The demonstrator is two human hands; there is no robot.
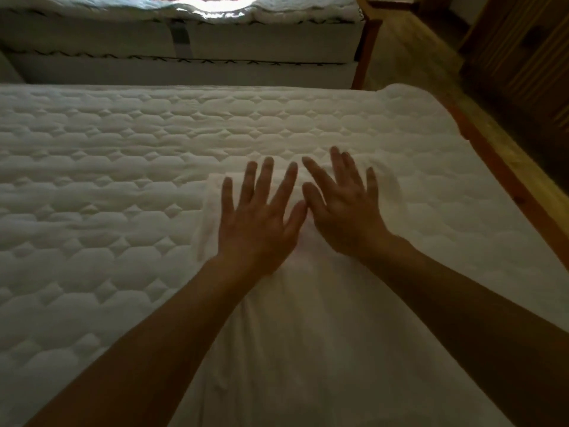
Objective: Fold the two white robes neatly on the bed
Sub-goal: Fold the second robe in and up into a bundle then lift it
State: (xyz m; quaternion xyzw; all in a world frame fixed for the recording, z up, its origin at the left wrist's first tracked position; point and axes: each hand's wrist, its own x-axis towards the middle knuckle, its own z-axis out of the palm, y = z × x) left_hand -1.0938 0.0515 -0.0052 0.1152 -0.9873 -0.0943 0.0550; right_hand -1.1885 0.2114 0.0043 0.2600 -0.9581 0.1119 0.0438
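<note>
A white robe [308, 328] lies on the quilted bed [107, 186] as a long folded strip, running from the near edge to about the middle. My left hand [258, 217] and my right hand [341, 208] rest flat on its far end, side by side, fingers spread, thumbs almost touching. Neither hand grips the cloth. I see only one robe; a second one is not in view.
The bed's wooden frame [505, 177] runs along the right side, with wooden floor [409, 57] beyond it. A second bed with stacked mattresses [215, 41] stands across the far side. Dark wooden furniture [523, 50] fills the upper right corner.
</note>
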